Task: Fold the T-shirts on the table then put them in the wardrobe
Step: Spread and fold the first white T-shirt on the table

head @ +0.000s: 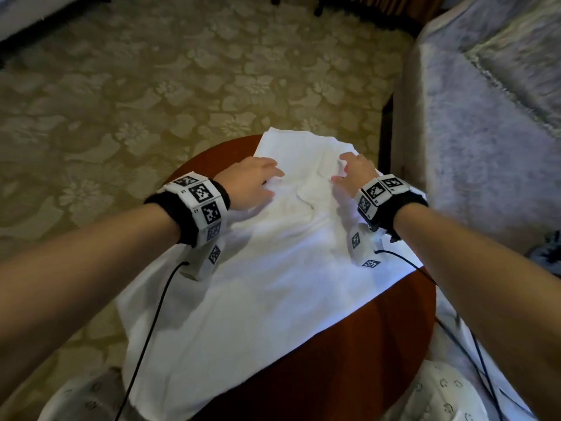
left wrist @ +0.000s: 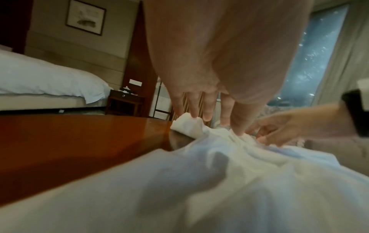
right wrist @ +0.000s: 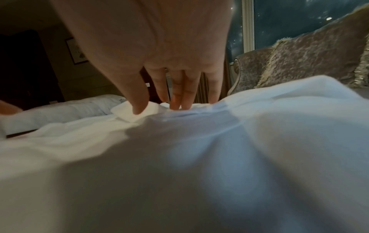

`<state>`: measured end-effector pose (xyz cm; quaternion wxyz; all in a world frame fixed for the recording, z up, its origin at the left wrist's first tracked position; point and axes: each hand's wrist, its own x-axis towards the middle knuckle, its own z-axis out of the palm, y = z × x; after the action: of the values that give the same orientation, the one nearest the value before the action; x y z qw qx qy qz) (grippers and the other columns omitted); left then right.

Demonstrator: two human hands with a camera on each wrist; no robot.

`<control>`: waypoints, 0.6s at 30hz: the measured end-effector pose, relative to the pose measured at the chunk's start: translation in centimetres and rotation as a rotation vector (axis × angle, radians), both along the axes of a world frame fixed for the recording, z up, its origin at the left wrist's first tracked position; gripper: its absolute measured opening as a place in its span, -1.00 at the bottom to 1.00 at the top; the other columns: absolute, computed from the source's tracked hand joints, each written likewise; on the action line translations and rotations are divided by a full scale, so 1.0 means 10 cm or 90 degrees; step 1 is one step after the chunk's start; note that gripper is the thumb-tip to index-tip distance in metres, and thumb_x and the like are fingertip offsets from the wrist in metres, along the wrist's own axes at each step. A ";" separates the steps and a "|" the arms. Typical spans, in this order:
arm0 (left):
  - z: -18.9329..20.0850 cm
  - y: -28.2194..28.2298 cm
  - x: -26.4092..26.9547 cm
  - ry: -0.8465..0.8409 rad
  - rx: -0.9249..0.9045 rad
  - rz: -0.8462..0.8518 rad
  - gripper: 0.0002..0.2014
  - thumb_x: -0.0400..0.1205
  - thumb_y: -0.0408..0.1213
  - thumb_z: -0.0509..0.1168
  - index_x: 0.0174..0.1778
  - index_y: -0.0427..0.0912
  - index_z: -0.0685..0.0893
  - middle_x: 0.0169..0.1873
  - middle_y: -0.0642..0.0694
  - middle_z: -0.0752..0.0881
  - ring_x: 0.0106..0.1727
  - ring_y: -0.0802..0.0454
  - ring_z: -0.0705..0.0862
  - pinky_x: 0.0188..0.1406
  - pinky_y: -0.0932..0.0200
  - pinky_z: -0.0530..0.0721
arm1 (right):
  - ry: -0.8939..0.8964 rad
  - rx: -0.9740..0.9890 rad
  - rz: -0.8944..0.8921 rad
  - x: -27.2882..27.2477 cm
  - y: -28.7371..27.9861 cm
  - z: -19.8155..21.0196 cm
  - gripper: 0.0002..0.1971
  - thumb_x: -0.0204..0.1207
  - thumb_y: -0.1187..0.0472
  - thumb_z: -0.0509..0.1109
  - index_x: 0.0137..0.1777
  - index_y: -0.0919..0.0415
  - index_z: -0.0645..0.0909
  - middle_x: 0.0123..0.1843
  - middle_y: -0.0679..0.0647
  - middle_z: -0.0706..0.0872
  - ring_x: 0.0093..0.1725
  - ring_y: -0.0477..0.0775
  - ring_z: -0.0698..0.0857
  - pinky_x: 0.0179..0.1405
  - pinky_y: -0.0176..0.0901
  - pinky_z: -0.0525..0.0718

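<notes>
A white T-shirt (head: 273, 284) lies spread over a round red-brown wooden table (head: 379, 329), hanging off its near-left edge. My left hand (head: 267, 180) rests on the shirt's far left part with fingers stretched out. My right hand (head: 343, 171) rests on the far right part, fingers spread, beside a crease near the collar. The left wrist view has my left hand (left wrist: 215, 123) with straight fingers (left wrist: 194, 114) touching bunched cloth (left wrist: 219, 189) at the table edge (left wrist: 79, 141). Seen from the right wrist, my right hand (right wrist: 159, 107) presses fingertips (right wrist: 184, 105) onto the rumpled shirt (right wrist: 199, 157).
A pale plush sofa (head: 485, 117) stands close to the table's right side. Patterned beige carpet (head: 151, 86) surrounds the table. Black cables (head: 151, 329) trail from both wrist cameras across the shirt. A bed (left wrist: 40, 78) and a nightstand (left wrist: 123, 100) stand farther off.
</notes>
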<state>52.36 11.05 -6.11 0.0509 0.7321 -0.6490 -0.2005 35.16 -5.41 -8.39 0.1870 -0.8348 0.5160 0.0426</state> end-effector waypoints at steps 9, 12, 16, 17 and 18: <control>-0.10 0.02 -0.03 -0.176 -0.077 0.016 -0.67 0.68 -0.07 0.08 0.24 0.07 0.68 0.13 -0.03 0.62 0.20 -0.07 0.39 0.16 -0.01 0.41 | 0.002 -0.018 0.028 -0.12 -0.12 0.00 -0.53 0.52 0.06 0.41 0.39 0.11 0.42 0.37 0.15 0.47 0.41 0.20 0.39 0.35 0.13 0.46; -0.10 0.04 0.01 -0.099 -0.007 -0.041 -0.61 0.67 -0.18 0.17 0.43 0.07 0.55 0.44 -0.04 0.47 0.46 -0.05 0.34 0.35 0.03 0.39 | -0.007 0.034 -0.003 -0.10 -0.14 0.02 -0.56 0.53 0.01 0.37 0.39 0.03 0.45 0.28 0.06 0.59 0.32 0.17 0.54 0.34 0.05 0.49; -0.04 0.11 -0.03 -0.071 0.093 -0.119 -0.55 0.73 -0.22 0.13 0.56 0.08 0.37 0.60 -0.01 0.28 0.57 -0.01 0.29 0.48 0.07 0.34 | -0.129 0.059 0.008 -0.08 -0.06 0.11 -0.89 0.53 0.18 0.36 -0.22 0.10 0.54 -0.41 -0.03 0.45 -0.31 0.06 0.48 -0.31 -0.16 0.43; -0.02 0.13 -0.04 -0.069 0.095 -0.133 -0.58 0.74 -0.21 0.12 0.54 0.08 0.40 0.59 -0.01 0.31 0.55 0.00 0.31 0.48 0.07 0.35 | -0.160 0.068 0.035 -0.10 -0.05 0.13 -0.75 0.54 0.21 0.35 -0.37 0.10 0.45 -0.45 -0.02 0.37 -0.35 0.06 0.39 -0.36 -0.16 0.33; -0.01 0.15 -0.05 -0.059 0.101 -0.147 -0.60 0.74 -0.20 0.13 0.53 0.08 0.43 0.56 -0.01 0.35 0.53 0.00 0.34 0.46 0.07 0.37 | -0.195 0.082 0.056 -0.11 -0.04 0.15 -0.66 0.55 0.24 0.35 -0.44 0.07 0.39 -0.46 -0.02 0.34 -0.36 0.04 0.35 -0.36 -0.16 0.29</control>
<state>51.85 12.51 -6.23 -0.0607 0.6630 -0.7125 -0.2216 34.06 -5.83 -6.88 0.3146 -0.8395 0.4408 -0.0438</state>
